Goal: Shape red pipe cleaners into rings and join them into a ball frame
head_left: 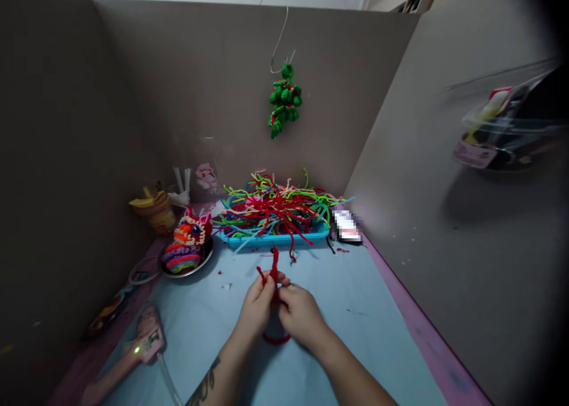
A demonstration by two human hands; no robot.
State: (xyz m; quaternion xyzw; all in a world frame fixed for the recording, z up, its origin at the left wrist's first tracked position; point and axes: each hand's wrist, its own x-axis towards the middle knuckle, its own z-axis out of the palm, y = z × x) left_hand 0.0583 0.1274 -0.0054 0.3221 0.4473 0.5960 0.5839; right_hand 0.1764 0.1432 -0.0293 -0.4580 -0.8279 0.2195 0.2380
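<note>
Both hands meet over the middle of the blue mat and work on a red pipe cleaner (275, 260). My left hand (258, 299) pinches it between thumb and fingers, with two fuzzy ends sticking up above the fingertips. Closed against the same piece from the other side is my right hand (302, 314), its fingers curled. Below the hands a curved red length of it hangs in a loop. Part of the pipe cleaner is hidden behind the fingers.
A blue tray (275, 239) heaped with coloured pipe cleaners stands at the back. Left are a metal bowl (208, 258) holding a colourful fuzzy figure and a pink glue gun (151, 335). A phone (347, 227) lies right of the tray. A green ornament (285, 101) hangs above.
</note>
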